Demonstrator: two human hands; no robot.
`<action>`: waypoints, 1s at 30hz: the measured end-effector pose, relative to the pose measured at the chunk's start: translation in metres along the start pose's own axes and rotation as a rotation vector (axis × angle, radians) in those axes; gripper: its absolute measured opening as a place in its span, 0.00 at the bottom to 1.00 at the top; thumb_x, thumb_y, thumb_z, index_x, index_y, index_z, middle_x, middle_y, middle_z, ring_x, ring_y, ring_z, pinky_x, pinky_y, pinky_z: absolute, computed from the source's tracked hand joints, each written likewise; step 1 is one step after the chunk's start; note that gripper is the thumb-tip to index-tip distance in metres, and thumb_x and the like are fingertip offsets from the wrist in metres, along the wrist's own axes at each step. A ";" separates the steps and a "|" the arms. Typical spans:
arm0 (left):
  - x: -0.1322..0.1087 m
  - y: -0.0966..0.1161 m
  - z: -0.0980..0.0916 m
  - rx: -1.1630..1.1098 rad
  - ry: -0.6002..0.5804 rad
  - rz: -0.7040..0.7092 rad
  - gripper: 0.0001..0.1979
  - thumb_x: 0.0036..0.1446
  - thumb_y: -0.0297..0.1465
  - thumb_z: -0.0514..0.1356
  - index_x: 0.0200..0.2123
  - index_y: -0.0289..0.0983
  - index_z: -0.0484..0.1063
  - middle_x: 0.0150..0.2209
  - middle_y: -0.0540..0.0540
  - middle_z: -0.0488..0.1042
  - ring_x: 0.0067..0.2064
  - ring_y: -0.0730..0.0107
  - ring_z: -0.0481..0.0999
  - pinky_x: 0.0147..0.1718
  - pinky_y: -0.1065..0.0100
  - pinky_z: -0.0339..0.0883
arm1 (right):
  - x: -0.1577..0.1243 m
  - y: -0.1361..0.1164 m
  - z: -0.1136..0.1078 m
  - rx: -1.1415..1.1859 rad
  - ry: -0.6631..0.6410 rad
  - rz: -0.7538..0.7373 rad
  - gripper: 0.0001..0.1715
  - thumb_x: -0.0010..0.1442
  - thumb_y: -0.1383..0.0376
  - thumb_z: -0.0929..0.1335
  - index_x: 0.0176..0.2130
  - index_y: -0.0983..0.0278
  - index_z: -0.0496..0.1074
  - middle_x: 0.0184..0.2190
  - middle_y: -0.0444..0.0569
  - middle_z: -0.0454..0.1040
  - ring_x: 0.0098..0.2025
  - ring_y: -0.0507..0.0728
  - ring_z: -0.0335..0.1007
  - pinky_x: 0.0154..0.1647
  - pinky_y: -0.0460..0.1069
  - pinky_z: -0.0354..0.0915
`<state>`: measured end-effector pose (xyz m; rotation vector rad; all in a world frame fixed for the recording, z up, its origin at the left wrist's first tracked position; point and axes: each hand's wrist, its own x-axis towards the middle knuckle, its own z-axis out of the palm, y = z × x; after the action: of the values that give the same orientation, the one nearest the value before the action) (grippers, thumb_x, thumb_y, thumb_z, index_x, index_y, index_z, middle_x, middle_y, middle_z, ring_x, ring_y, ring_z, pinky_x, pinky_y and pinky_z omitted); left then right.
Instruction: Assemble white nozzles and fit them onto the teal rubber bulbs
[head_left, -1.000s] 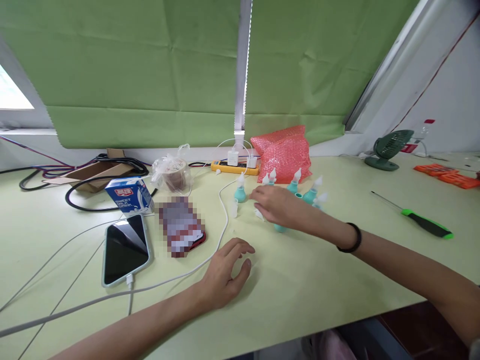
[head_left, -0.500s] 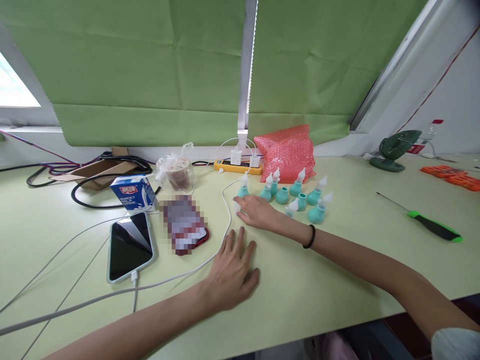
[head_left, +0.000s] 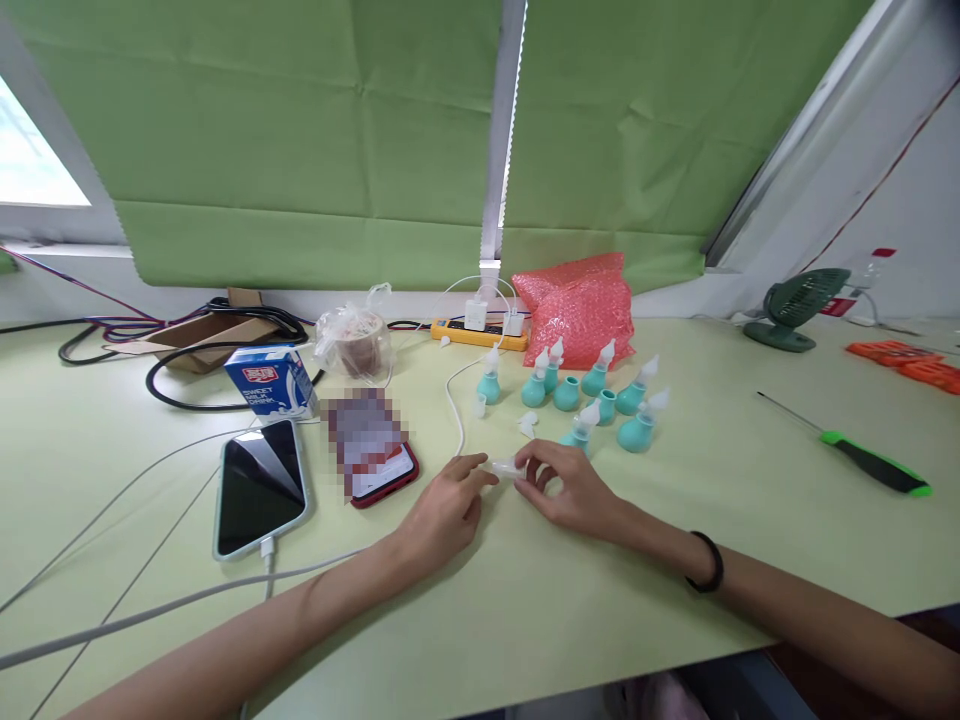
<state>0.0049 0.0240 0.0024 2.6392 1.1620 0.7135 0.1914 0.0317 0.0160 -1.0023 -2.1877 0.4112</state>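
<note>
My right hand [head_left: 564, 490] pinches a small clear plastic nozzle [head_left: 507, 468] just above the table. From the other side, my left hand [head_left: 448, 508] has its fingertips closed at the nozzle's left end. Beyond my hands stand several teal squeeze-bulb nasal aspirators, one of them [head_left: 636, 432] at the right of the group with a clear tip. Two teal bulbs, such as this open bulb [head_left: 567, 394], have no tip on. One aspirator [head_left: 579, 436] is partly hidden behind my right hand. A small whitish piece [head_left: 528, 424] and a clear cup-like piece [head_left: 480, 406] lie nearby.
A charging phone [head_left: 262, 490], a red-cased phone [head_left: 386, 475] and a milk carton [head_left: 271, 384] lie left. A white cable [head_left: 225, 590] crosses the table. Behind are a power strip [head_left: 480, 336] and pink bubble wrap [head_left: 581, 315]; right, a screwdriver [head_left: 870, 460] and a fan [head_left: 802, 305].
My right hand has come back from the left end of the aspirators towards me, now with the nozzle. My left hand has gone from lying flat and spread to closing its fingertips at the nozzle.
</note>
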 end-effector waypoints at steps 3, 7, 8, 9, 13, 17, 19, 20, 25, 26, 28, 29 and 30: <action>0.004 0.002 -0.014 0.159 -0.011 -0.041 0.13 0.48 0.22 0.54 0.39 0.36 0.69 0.42 0.42 0.67 0.44 0.59 0.63 0.37 0.61 0.67 | -0.010 0.002 0.009 0.086 0.002 -0.030 0.04 0.50 0.72 0.62 0.29 0.64 0.62 0.29 0.47 0.67 0.25 0.48 0.64 0.23 0.44 0.64; 0.007 0.002 -0.025 0.325 -0.099 -0.100 0.09 0.49 0.30 0.55 0.32 0.34 0.72 0.35 0.40 0.68 0.39 0.57 0.63 0.32 0.61 0.66 | -0.009 0.003 0.014 0.117 0.010 0.012 0.07 0.48 0.72 0.63 0.31 0.64 0.64 0.27 0.45 0.67 0.24 0.49 0.63 0.25 0.45 0.64; 0.007 0.000 -0.026 0.330 -0.138 -0.101 0.08 0.50 0.29 0.54 0.30 0.34 0.73 0.32 0.40 0.69 0.38 0.58 0.64 0.31 0.62 0.65 | -0.009 0.003 0.014 0.122 0.016 0.030 0.08 0.48 0.72 0.64 0.33 0.64 0.64 0.26 0.45 0.67 0.24 0.49 0.63 0.25 0.45 0.64; 0.008 -0.001 -0.027 0.325 -0.169 -0.099 0.09 0.51 0.28 0.53 0.29 0.34 0.73 0.29 0.41 0.70 0.36 0.60 0.65 0.30 0.63 0.65 | -0.010 0.002 0.014 0.123 0.021 0.042 0.09 0.48 0.71 0.64 0.34 0.64 0.64 0.26 0.44 0.67 0.24 0.49 0.63 0.26 0.45 0.64; 0.009 -0.004 -0.030 0.207 -0.118 -0.082 0.09 0.52 0.25 0.52 0.29 0.35 0.73 0.26 0.44 0.72 0.33 0.63 0.67 0.29 0.65 0.64 | -0.012 -0.002 0.012 0.113 0.044 0.022 0.07 0.48 0.71 0.65 0.32 0.64 0.66 0.28 0.46 0.69 0.28 0.51 0.65 0.30 0.47 0.64; 0.007 0.004 -0.029 -0.173 0.091 -0.117 0.08 0.50 0.24 0.55 0.33 0.35 0.73 0.29 0.46 0.75 0.33 0.67 0.70 0.31 0.68 0.65 | -0.013 -0.005 0.012 0.170 0.035 0.001 0.05 0.48 0.71 0.65 0.30 0.63 0.66 0.28 0.46 0.70 0.30 0.52 0.66 0.31 0.47 0.65; 0.004 0.010 -0.025 -0.335 0.151 -0.153 0.08 0.49 0.24 0.56 0.33 0.36 0.74 0.30 0.47 0.75 0.33 0.69 0.71 0.31 0.70 0.66 | -0.013 -0.006 0.012 0.207 0.012 -0.002 0.05 0.48 0.70 0.65 0.29 0.63 0.66 0.28 0.46 0.70 0.30 0.52 0.67 0.31 0.47 0.66; 0.002 0.012 -0.022 -0.385 0.170 -0.157 0.08 0.49 0.25 0.57 0.34 0.36 0.74 0.30 0.47 0.75 0.33 0.70 0.72 0.31 0.71 0.66 | -0.013 -0.007 0.013 0.220 0.003 -0.004 0.05 0.47 0.70 0.66 0.29 0.63 0.66 0.28 0.46 0.71 0.30 0.52 0.67 0.32 0.47 0.66; -0.005 0.014 -0.009 -0.504 0.176 -0.173 0.09 0.49 0.26 0.57 0.34 0.35 0.74 0.31 0.45 0.75 0.33 0.69 0.73 0.33 0.70 0.67 | -0.014 -0.010 0.013 0.234 0.001 -0.010 0.05 0.47 0.71 0.66 0.30 0.64 0.67 0.28 0.46 0.71 0.31 0.52 0.68 0.33 0.46 0.65; -0.005 0.014 -0.008 -0.518 0.172 -0.175 0.08 0.49 0.26 0.58 0.33 0.35 0.74 0.31 0.45 0.75 0.33 0.69 0.74 0.33 0.70 0.67 | -0.013 -0.011 0.012 0.230 0.002 -0.010 0.05 0.47 0.70 0.66 0.29 0.64 0.67 0.28 0.46 0.71 0.30 0.51 0.68 0.33 0.46 0.65; -0.005 0.013 -0.008 -0.540 0.162 -0.174 0.07 0.48 0.26 0.58 0.32 0.36 0.75 0.30 0.46 0.75 0.32 0.69 0.73 0.33 0.70 0.67 | -0.013 -0.011 0.012 0.223 0.001 -0.009 0.04 0.48 0.70 0.66 0.30 0.64 0.68 0.27 0.46 0.71 0.30 0.51 0.68 0.32 0.46 0.65; -0.005 0.013 -0.009 -0.545 0.160 -0.173 0.07 0.48 0.26 0.58 0.32 0.35 0.75 0.29 0.46 0.75 0.32 0.69 0.73 0.32 0.71 0.67 | -0.013 -0.012 0.012 0.220 0.001 -0.008 0.04 0.48 0.70 0.66 0.30 0.64 0.68 0.27 0.46 0.71 0.30 0.51 0.68 0.32 0.46 0.65; -0.005 0.014 -0.010 -0.546 0.158 -0.175 0.07 0.48 0.26 0.59 0.31 0.35 0.75 0.29 0.45 0.75 0.32 0.69 0.73 0.31 0.70 0.67 | -0.013 -0.012 0.012 0.216 0.001 -0.008 0.04 0.48 0.70 0.66 0.30 0.64 0.68 0.27 0.46 0.71 0.29 0.51 0.67 0.31 0.46 0.65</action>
<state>0.0062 0.0110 0.0136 2.0372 1.0336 1.0434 0.1827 0.0145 0.0081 -0.8744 -2.0936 0.6280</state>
